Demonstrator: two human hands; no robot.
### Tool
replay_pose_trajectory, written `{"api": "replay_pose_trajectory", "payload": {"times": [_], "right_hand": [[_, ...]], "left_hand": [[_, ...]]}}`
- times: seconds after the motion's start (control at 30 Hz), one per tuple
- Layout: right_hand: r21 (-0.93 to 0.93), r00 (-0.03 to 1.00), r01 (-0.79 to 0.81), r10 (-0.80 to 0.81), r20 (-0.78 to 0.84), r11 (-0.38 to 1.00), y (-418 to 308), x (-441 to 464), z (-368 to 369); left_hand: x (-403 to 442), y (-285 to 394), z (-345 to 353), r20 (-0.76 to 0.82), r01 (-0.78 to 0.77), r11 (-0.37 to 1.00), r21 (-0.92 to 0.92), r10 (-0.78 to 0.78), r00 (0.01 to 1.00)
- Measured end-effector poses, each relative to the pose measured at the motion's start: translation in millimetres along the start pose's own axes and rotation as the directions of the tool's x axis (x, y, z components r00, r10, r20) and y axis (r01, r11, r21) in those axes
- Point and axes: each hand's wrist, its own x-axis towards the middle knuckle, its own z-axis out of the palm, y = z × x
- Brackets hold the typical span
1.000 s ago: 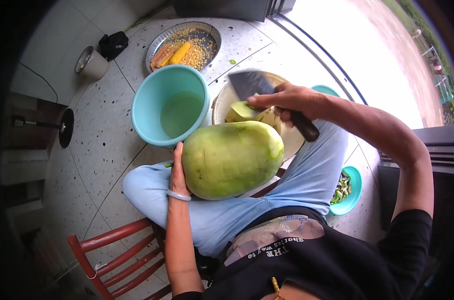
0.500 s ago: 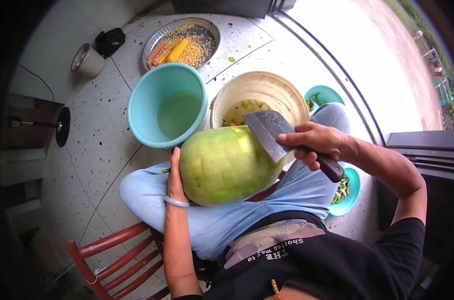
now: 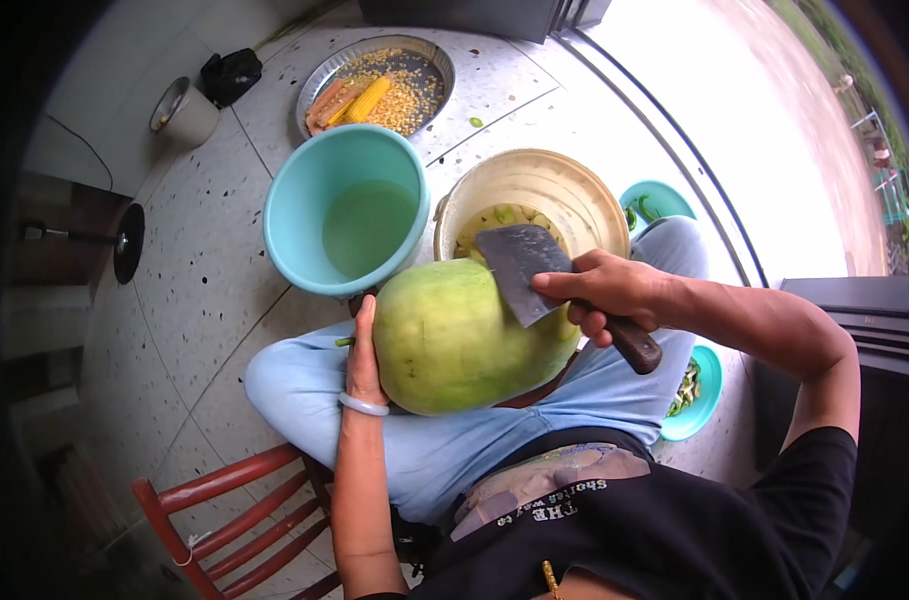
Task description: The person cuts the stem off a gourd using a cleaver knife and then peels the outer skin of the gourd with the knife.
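A big pale-green winter melon [image 3: 445, 345] lies sideways across my lap. My left hand [image 3: 365, 355] is pressed flat along its left end, beside the short stem, and steadies it. In my right hand [image 3: 610, 290] is a cleaver [image 3: 520, 265], gripped by its dark wooden handle with the thumb on the blade. The broad blade lies over the upper right part of the melon and hides the skin beneath it. Just beyond the melon stands a cream bucket [image 3: 580, 190] with water and vegetable pieces in the bottom.
A turquoise tub [image 3: 285, 215] of water stands left of the bucket. Farther back, a metal tray [image 3: 450, 85] holds corn kernels and cobs. Green peppers lie in a turquoise bowl [image 3: 670, 190], and cut greens in another bowl [image 3: 713, 385]. A red chair [image 3: 225, 485] is at lower left.
The cleaver and my right hand have shifted left across the melon, and the blade now covers more of its top. My left hand stays at the melon's end. The view has moved slightly.
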Motion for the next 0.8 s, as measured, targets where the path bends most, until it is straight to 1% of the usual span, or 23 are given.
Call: {"api": "replay_pose_trajectory", "payload": {"times": [0.07, 0.17, 0.2, 0.27, 0.3, 0.4, 0.5, 0.53, 0.63, 0.77, 0.8], "right_hand": [[-0.018, 0.999, -0.008, 0.008, -0.032, 1.0, 4.3, -7.6, -11.3], [-0.093, 0.998, -0.033, 0.027, -0.063, 0.995, 5.3, -24.8, -20.6], [-0.094, 0.998, -0.014, 0.008, -0.056, 0.995, 9.1, -24.8, -22.5], [-0.098, 0.998, -0.026, 0.021, -0.058, 0.995, 8.9, -23.1, -20.4], [-0.099, 0.998, -0.029, 0.023, -0.06, 0.995, 8.1, -21.5, -18.7], [-0.053, 1.0, -0.015, 0.015, -0.008, 0.998, 10.0, -6.7, -13.7], [0.007, 0.999, 0.045, -0.045, 0.03, 0.999, 10.5, 2.6, -3.9], [-0.02, 0.999, 0.038, -0.038, 0.011, 0.999, 11.8, 9.8, -4.7], [-0.125, 0.997, -0.053, 0.046, -0.055, 0.991, 2.7, 9.2, -2.3], [-0.297, 0.988, -0.096, 0.054, -0.147, 0.95, -10.9, 16.1, 1.6], [-0.307, 0.983, -0.126, 0.077, -0.165, 0.943, -14.2, 16.7, 0.4]], "left_hand": [[1.9, -1.5, -1.1, -0.003, 0.001, 1.0, -0.005, -0.001, 1.0], [5.3, -3.8, -5.5, 0.008, -0.023, 0.999, 0.027, 0.023, 1.0], [3.9, -3.3, -4.6, 0.016, -0.014, 1.0, 0.006, 0.014, 1.0], [0.2, 0.3, 1.6, 0.037, 0.006, 1.0, -0.028, -0.005, 0.999], [0.8, 0.2, 1.2, 0.043, 0.001, 1.0, -0.01, 0.0, 0.999], [0.4, 0.6, -1.5, 0.032, -0.014, 1.0, 0.027, 0.013, 0.999], [-1.4, 1.1, 1.7, -0.003, -0.012, 0.999, 0.036, 0.012, 1.0], [-1.6, 1.2, 2.1, -0.009, -0.013, 0.999, 0.042, 0.013, 1.0], [-2.4, 2.2, 3.7, -0.015, -0.004, 0.997, 0.071, 0.005, 1.0], [0.2, 1.0, 0.8, 0.021, -0.021, 0.997, 0.078, 0.019, 1.0], [0.9, 0.1, -0.2, 0.023, -0.023, 0.997, 0.077, 0.021, 0.999]]}}
